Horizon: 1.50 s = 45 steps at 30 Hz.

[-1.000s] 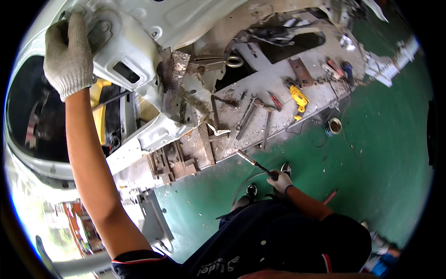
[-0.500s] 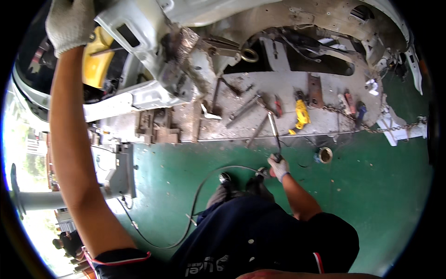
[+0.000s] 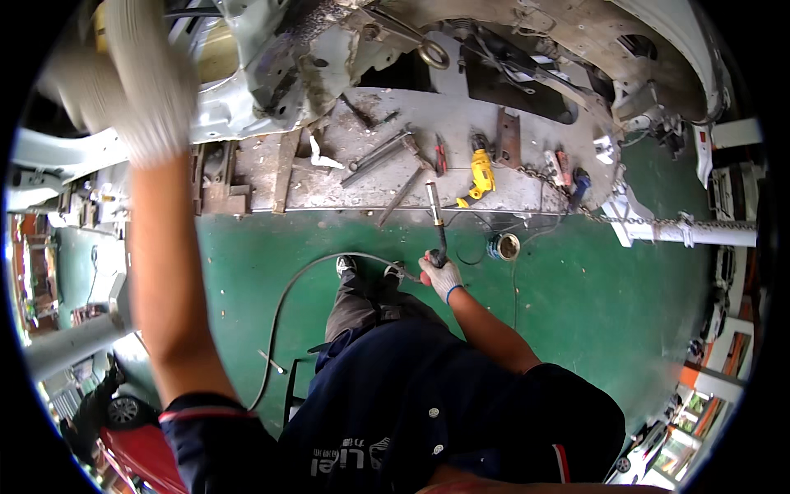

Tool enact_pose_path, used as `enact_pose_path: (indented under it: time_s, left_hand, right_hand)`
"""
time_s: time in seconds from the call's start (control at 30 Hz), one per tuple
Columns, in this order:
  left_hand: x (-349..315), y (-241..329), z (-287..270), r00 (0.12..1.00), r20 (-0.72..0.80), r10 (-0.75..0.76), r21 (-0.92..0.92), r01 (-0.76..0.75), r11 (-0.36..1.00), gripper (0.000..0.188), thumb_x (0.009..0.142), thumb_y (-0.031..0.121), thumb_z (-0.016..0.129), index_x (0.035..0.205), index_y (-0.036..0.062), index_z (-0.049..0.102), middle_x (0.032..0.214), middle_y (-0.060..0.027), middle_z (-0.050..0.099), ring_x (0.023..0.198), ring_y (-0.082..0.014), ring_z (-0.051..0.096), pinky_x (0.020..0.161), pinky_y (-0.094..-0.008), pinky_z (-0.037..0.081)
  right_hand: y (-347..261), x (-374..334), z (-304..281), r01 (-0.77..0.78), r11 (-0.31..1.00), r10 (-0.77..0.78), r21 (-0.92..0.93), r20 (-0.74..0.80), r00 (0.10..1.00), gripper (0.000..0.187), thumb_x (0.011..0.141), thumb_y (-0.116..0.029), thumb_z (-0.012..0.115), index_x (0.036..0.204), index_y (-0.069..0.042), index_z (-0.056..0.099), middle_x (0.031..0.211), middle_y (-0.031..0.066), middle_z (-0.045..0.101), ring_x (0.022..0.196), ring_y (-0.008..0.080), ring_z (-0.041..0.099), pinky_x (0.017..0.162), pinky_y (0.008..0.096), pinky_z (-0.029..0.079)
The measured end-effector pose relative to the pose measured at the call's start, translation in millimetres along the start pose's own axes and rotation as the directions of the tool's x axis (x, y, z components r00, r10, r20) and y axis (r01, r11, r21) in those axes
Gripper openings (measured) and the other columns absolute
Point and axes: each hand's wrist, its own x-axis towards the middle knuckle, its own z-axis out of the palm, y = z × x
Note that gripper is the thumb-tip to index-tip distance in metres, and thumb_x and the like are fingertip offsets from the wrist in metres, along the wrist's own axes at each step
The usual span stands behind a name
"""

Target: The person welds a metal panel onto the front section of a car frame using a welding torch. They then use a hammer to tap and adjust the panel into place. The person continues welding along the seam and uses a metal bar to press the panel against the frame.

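Over green floor [image 3: 568, 329], the right hand [image 3: 443, 275] gripped a torch [image 3: 434, 200], likely for control; the left hand [image 3: 152, 95] was blurred past telling.

The can [image 3: 504, 246] sits on the floor [image 3: 592, 313] right of the torch [image 3: 441, 229], the pliers [image 3: 441, 159] on the bench [image 3: 510, 198]
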Motion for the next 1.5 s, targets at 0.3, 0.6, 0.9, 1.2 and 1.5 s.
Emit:
enact_pose_path:
  time_s: [0.3,0.6,0.9,1.2,1.5]
  left_hand:
    - [-597.1,0.1,-167.7,-0.144,0.056,-0.988,0.798,0.601,-0.042,0.062,0.092,0.057,0.069,0.115,-0.0011,0.073,0.119,-0.0271,0.074,0.109,-0.0443,0.071,0.099,-0.0501,0.055]
    - [-646.9,-17.3,-355.1,-0.262,-0.453,-0.852,0.84,0.197,-0.507,0.072,0.094,0.062,0.059,0.127,-0.0005,0.07,0.124,-0.0297,0.072,0.109,-0.0452,0.073,0.096,-0.0541,0.058]
    - [-639.5,111.9,-289.5,-0.023,-0.547,-0.837,0.451,0.834,-0.318,0.04,0.102,0.034,0.067,0.114,-0.0044,0.07,0.113,-0.0197,0.07,0.098,-0.0302,0.066,0.093,-0.0419,0.052]
    - [-838.0,399.3,-143.3,-0.695,-0.543,-0.471,0.414,0.266,-0.871,0.068,0.09,0.052,0.062,0.121,-0.0075,0.07,0.123,-0.0296,0.073,0.115,-0.0414,0.071,0.101,-0.0448,0.053]
    - [-765.8,353.9,-110.9,-0.547,-0.577,-0.607,0.124,0.676,-0.727,0.049,0.094,0.04,0.07,0.112,-0.0056,0.069,0.098,-0.0173,0.071,0.086,-0.0267,0.063,0.085,-0.0416,0.053]
  right_hand:
    - [-158.7,32.7,40.1,0.061,0.991,-0.05,0.121,-0.092,0.995,0.033,0.094,-0.036,0.082,0.088,-0.007,0.067,0.075,0.0077,0.068,0.06,0.0201,0.064,0.058,0.0396,0.054]
    - [-129.1,213.5,22.4,0.14,0.973,-0.106,0.185,-0.181,0.978,0.031,0.096,-0.028,0.08,0.096,-0.008,0.057,0.066,0.0058,0.059,0.045,0.0171,0.053,0.04,0.0353,0.042]
    - [-200.1,408.6,79.0,-0.153,0.988,0.15,0.032,0.076,0.986,0.055,0.096,-0.067,0.07,0.094,-0.013,0.059,0.074,0.0029,0.059,0.059,0.0213,0.059,0.054,0.041,0.052]
    - [-166.7,473.6,8.3,0.309,0.628,-0.484,-0.714,-0.048,0.874,0.035,0.088,-0.032,0.076,0.117,-0.013,0.071,0.1,0.0169,0.075,0.09,0.035,0.072,0.073,0.049,0.058]
    - [-174.5,486.6,-284.6,-0.325,0.125,-0.36,-0.937,-0.348,0.866,0.069,0.095,-0.054,0.056,0.138,0.0,0.066,0.135,0.0266,0.069,0.125,0.0407,0.068,0.102,0.0499,0.055]
